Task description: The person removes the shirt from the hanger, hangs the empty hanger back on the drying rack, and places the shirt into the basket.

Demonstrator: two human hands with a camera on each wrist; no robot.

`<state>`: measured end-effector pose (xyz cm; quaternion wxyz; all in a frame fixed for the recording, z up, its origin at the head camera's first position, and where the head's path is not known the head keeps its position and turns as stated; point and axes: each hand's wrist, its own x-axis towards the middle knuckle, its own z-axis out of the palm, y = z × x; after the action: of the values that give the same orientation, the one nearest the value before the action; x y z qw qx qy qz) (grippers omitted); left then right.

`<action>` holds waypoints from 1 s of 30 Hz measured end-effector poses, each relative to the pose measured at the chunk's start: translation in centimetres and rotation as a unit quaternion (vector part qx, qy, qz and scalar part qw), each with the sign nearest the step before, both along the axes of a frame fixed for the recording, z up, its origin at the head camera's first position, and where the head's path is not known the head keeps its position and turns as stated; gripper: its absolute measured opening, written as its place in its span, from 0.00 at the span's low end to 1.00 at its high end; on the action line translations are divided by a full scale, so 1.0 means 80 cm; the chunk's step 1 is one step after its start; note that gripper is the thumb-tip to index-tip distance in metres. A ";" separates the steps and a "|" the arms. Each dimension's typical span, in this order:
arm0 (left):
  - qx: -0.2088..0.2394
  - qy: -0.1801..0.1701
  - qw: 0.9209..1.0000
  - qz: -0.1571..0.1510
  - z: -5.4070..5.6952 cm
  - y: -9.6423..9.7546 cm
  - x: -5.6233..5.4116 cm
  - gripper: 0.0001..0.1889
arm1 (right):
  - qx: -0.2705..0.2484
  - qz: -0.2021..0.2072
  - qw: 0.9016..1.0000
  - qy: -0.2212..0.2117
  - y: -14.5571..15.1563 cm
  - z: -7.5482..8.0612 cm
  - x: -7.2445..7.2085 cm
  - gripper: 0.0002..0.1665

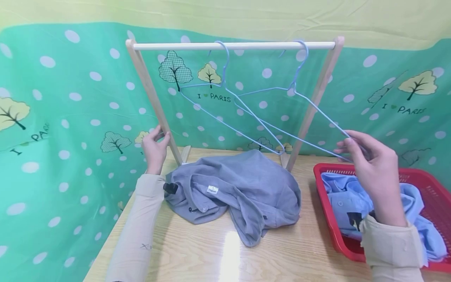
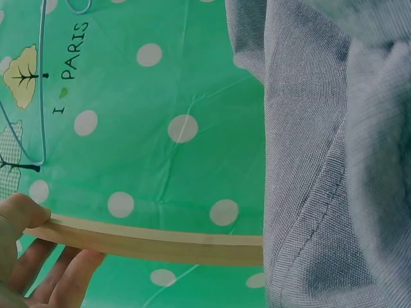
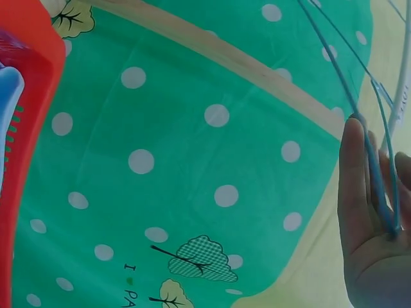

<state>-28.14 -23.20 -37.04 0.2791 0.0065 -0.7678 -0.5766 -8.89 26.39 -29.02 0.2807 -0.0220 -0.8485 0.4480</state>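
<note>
My left hand (image 1: pixel 155 150) holds the left post (image 1: pixel 149 88) of a wooden clothes rack, thumb on one side and fingers on the other; the left wrist view shows this post (image 2: pixel 160 244) up close. With my right hand (image 1: pixel 378 168) I grip the lower right corner of a blue wire hanger (image 1: pixel 294 85), whose hook goes over the rail (image 1: pixel 176 46). A second blue hanger (image 1: pixel 224 74) hangs to its left, both bare and slanted. Below them a grey shirt (image 1: pixel 246 184) lies crumpled on the table, its collar label showing.
A red plastic basket (image 1: pixel 325 211) with light blue clothing (image 1: pixel 349 201) in it stands on the right of the wooden table (image 1: pixel 197 254), under my right forearm. A green dotted cloth (image 1: pixel 84 137) hangs behind the rack and along the left.
</note>
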 end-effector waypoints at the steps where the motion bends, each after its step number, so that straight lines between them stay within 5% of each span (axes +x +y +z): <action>1: -0.001 0.001 1.000 0.000 0.000 0.000 0.000 0.21 | 0.003 -0.003 1.000 -0.005 0.000 -0.001 0.000 0.21; 8: 0.000 0.004 1.000 0.000 -0.002 0.002 0.000 0.20 | 0.052 -0.044 0.995 -0.077 0.006 -0.009 0.005 0.32; 19: 0.003 0.010 1.000 0.007 -0.002 0.003 0.003 0.21 | 0.061 -0.014 0.987 -0.147 0.008 -0.027 0.015 0.50; 30: 0.010 0.016 1.000 0.006 -0.002 0.003 0.005 0.21 | 0.102 0.024 0.973 -0.205 -0.004 -0.048 0.014 0.58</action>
<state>-27.74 -22.94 -37.18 0.2950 0.0048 -0.7575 -0.5824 -7.75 26.06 -32.84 0.0906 -0.0646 -0.9296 0.3514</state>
